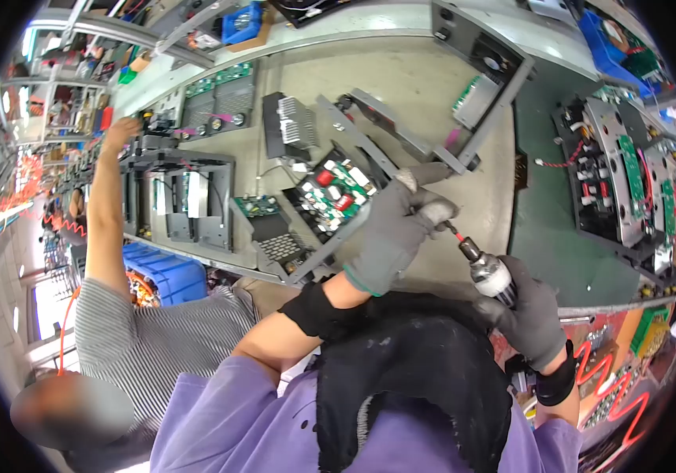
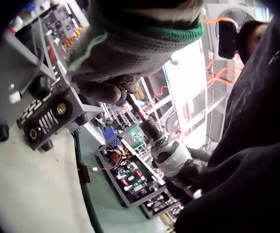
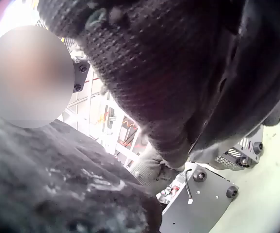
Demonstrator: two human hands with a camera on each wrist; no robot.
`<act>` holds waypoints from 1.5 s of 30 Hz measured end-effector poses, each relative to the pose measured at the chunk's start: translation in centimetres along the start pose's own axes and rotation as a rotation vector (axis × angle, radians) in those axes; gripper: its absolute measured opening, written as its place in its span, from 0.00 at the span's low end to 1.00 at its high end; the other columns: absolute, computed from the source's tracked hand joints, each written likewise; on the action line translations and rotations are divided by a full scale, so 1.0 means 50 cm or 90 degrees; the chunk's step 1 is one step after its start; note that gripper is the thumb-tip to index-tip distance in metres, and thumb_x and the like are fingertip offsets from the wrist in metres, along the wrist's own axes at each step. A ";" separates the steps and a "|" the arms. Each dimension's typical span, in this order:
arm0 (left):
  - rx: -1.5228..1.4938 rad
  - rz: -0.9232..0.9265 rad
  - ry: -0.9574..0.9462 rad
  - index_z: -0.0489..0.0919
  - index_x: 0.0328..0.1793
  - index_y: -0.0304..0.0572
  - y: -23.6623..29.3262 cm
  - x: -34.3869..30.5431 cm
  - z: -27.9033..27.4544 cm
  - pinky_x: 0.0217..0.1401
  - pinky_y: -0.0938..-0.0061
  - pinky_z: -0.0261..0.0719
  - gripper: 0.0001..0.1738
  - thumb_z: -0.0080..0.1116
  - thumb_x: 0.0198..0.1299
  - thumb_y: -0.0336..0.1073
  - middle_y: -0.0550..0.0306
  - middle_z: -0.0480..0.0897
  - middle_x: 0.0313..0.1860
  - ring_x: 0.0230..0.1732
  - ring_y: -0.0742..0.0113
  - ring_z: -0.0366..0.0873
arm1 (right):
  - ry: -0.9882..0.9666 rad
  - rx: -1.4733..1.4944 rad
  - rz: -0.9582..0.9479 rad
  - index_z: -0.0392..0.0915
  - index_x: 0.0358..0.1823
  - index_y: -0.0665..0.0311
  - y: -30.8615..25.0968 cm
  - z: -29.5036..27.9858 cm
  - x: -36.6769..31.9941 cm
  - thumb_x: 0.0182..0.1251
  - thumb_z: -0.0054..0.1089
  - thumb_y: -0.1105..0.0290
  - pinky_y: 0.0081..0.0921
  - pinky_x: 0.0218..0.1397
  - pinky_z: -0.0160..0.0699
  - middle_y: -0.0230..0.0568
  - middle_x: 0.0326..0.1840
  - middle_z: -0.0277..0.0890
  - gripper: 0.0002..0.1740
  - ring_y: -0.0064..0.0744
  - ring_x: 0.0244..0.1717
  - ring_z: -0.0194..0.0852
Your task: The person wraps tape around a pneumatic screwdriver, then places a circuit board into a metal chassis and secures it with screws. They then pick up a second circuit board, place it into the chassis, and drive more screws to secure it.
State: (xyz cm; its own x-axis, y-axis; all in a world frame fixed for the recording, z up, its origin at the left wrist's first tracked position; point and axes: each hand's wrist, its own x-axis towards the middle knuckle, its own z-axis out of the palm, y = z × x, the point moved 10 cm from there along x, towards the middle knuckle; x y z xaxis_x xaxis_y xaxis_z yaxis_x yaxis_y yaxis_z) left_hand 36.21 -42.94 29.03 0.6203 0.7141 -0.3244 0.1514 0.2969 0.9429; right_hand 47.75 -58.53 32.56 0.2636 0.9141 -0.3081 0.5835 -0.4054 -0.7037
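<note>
Left grip (image 1: 397,232): grey glove, fingers curled and pinched together on the front end of the bit (image 1: 455,232), which carries a red band. Right grip (image 1: 529,319): dark glove, wrapped tight around the body of the electric screwdriver (image 1: 489,276). I hold the tool at 5 o'clock of my left grip, its nose pointing toward 10 o'clock, over the near edge of the worktop (image 1: 409,87).

At 10 o'clock of my left grip lies a grey metal chassis (image 1: 401,138), set at a slant, with a green circuit board (image 1: 330,193) carrying red components inside it. My left grip is just beside the chassis's lower rail; whether it touches the rail, I cannot tell. A finned heat sink (image 1: 295,118) stands at 11 o'clock of the board. A dark green mat (image 1: 547,236) covers the worktop at 3 o'clock of the bit, and a second assembly (image 1: 606,142) with red wires rests on it.

At 9 o'clock, a second person in a striped shirt reaches one hand (image 1: 121,130) toward further chassis units (image 1: 188,201); a blue bin (image 1: 165,276) sits at 6 o'clock of those units
</note>
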 end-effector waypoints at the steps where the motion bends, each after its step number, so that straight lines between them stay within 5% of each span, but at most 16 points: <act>1: -0.087 -0.048 -0.021 0.66 0.67 0.34 -0.008 0.005 0.002 0.40 0.79 0.78 0.23 0.53 0.66 0.24 0.51 0.83 0.40 0.35 0.73 0.78 | -0.011 0.102 0.026 0.73 0.54 0.63 0.010 0.007 0.005 0.53 0.74 0.50 0.37 0.37 0.79 0.49 0.32 0.81 0.33 0.49 0.34 0.84; 7: -0.134 -0.079 -0.045 0.67 0.67 0.36 -0.014 0.031 -0.017 0.42 0.81 0.77 0.23 0.53 0.67 0.27 0.51 0.83 0.44 0.38 0.74 0.78 | -0.025 0.105 0.039 0.72 0.56 0.65 0.013 0.013 0.038 0.55 0.72 0.49 0.34 0.39 0.80 0.47 0.33 0.82 0.35 0.45 0.35 0.85; 9: -0.042 0.193 0.016 0.71 0.64 0.35 0.023 0.042 -0.073 0.41 0.80 0.76 0.23 0.60 0.64 0.33 0.53 0.83 0.42 0.38 0.74 0.78 | -0.035 0.111 0.030 0.72 0.57 0.66 0.012 0.008 0.052 0.56 0.72 0.48 0.34 0.39 0.80 0.47 0.33 0.82 0.35 0.44 0.35 0.85; 12: 0.427 0.249 0.354 0.77 0.55 0.37 0.113 0.096 -0.330 0.50 0.67 0.78 0.22 0.65 0.58 0.40 0.48 0.81 0.47 0.48 0.60 0.80 | -0.011 0.237 0.056 0.72 0.57 0.66 0.028 -0.014 0.063 0.58 0.70 0.46 0.33 0.40 0.79 0.48 0.36 0.82 0.36 0.42 0.37 0.86; 13: 0.426 0.209 0.401 0.78 0.53 0.33 0.124 0.124 -0.408 0.49 0.62 0.79 0.22 0.65 0.57 0.40 0.46 0.82 0.43 0.45 0.56 0.81 | -0.003 0.236 0.061 0.72 0.57 0.66 0.033 -0.020 0.069 0.58 0.70 0.46 0.33 0.40 0.79 0.48 0.36 0.82 0.36 0.42 0.37 0.86; 14: 0.769 -0.078 0.538 0.78 0.52 0.27 0.077 0.164 -0.549 0.46 0.60 0.81 0.24 0.66 0.56 0.41 0.46 0.83 0.39 0.42 0.56 0.82 | -0.001 0.223 0.061 0.72 0.57 0.66 0.036 -0.029 0.075 0.58 0.70 0.46 0.33 0.39 0.79 0.47 0.35 0.82 0.36 0.42 0.36 0.85; 16: 0.135 -0.171 0.320 0.80 0.51 0.33 -0.039 0.197 -0.579 0.49 0.63 0.81 0.24 0.64 0.60 0.48 0.52 0.84 0.41 0.43 0.64 0.82 | 0.039 0.164 0.031 0.72 0.57 0.67 0.047 -0.055 0.088 0.57 0.70 0.44 0.31 0.38 0.78 0.43 0.32 0.80 0.37 0.37 0.33 0.81; 17: -0.031 -0.306 0.190 0.80 0.52 0.38 -0.153 0.229 -0.639 0.50 0.66 0.81 0.18 0.64 0.62 0.42 0.56 0.84 0.43 0.44 0.66 0.82 | 0.056 0.158 0.044 0.72 0.57 0.67 0.065 -0.063 0.092 0.57 0.70 0.44 0.31 0.38 0.78 0.43 0.32 0.80 0.37 0.37 0.33 0.81; 21: -0.048 -0.209 0.104 0.78 0.55 0.38 -0.087 0.272 -0.584 0.59 0.69 0.79 0.12 0.57 0.65 0.29 0.58 0.83 0.48 0.48 0.65 0.81 | 0.064 0.281 0.083 0.70 0.58 0.67 0.133 -0.097 0.106 0.49 0.77 0.45 0.32 0.41 0.76 0.38 0.32 0.77 0.43 0.30 0.34 0.75; 23: 0.075 -0.158 0.132 0.77 0.57 0.38 0.004 0.291 -0.554 0.52 0.74 0.81 0.16 0.56 0.62 0.23 0.59 0.83 0.47 0.44 0.68 0.81 | 0.115 0.259 0.043 0.68 0.60 0.67 0.164 -0.123 0.108 0.41 0.82 0.48 0.34 0.44 0.76 0.40 0.33 0.77 0.49 0.34 0.36 0.75; 26: 0.440 0.152 0.088 0.76 0.56 0.37 0.193 0.336 -0.466 0.40 0.80 0.79 0.17 0.60 0.60 0.24 0.65 0.82 0.39 0.39 0.78 0.78 | 0.110 0.229 0.114 0.64 0.64 0.63 0.226 -0.133 0.105 0.35 0.85 0.54 0.37 0.45 0.77 0.49 0.36 0.79 0.53 0.47 0.40 0.81; 28: 0.648 0.280 0.068 0.80 0.51 0.42 0.254 0.341 -0.331 0.41 0.74 0.80 0.17 0.66 0.54 0.27 0.58 0.84 0.39 0.37 0.68 0.81 | 0.133 0.058 0.106 0.63 0.66 0.60 0.240 -0.156 0.115 0.35 0.84 0.57 0.41 0.43 0.78 0.54 0.37 0.80 0.54 0.57 0.41 0.81; 31: 0.969 0.585 -0.113 0.84 0.43 0.52 0.236 0.329 -0.077 0.41 0.66 0.80 0.14 0.66 0.47 0.31 0.55 0.84 0.42 0.41 0.55 0.81 | 0.152 0.022 0.118 0.63 0.66 0.59 0.279 -0.156 0.131 0.37 0.82 0.56 0.42 0.41 0.78 0.53 0.36 0.81 0.52 0.57 0.39 0.81; 33: 1.040 0.636 -0.232 0.84 0.39 0.57 0.156 0.338 0.026 0.39 0.65 0.79 0.11 0.62 0.48 0.35 0.62 0.82 0.42 0.43 0.58 0.80 | 0.170 0.046 0.132 0.64 0.65 0.57 0.294 -0.160 0.133 0.37 0.82 0.58 0.43 0.40 0.78 0.52 0.35 0.81 0.50 0.56 0.38 0.81; 35: 1.033 0.654 -0.350 0.81 0.33 0.50 0.107 0.337 0.121 0.29 0.65 0.76 0.10 0.60 0.41 0.31 0.59 0.75 0.30 0.34 0.58 0.76 | 0.166 0.036 0.127 0.65 0.65 0.56 0.300 -0.166 0.125 0.37 0.81 0.58 0.43 0.40 0.79 0.52 0.36 0.81 0.49 0.56 0.38 0.81; 45: 0.969 0.688 -0.418 0.79 0.29 0.50 0.031 0.300 0.247 0.28 0.66 0.76 0.08 0.61 0.39 0.31 0.61 0.73 0.30 0.36 0.60 0.75 | 0.172 0.074 0.227 0.66 0.63 0.56 0.374 -0.152 0.028 0.39 0.79 0.59 0.42 0.41 0.79 0.51 0.35 0.80 0.46 0.56 0.38 0.81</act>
State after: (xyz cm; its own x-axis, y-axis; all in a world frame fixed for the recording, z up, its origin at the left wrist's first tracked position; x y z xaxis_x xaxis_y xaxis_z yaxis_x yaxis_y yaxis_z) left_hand 55.27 -39.61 26.60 0.9743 -0.2156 0.0651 -0.2207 -0.9718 0.0835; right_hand 64.88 -64.90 23.86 0.6324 0.6767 -0.3770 0.3337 -0.6772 -0.6558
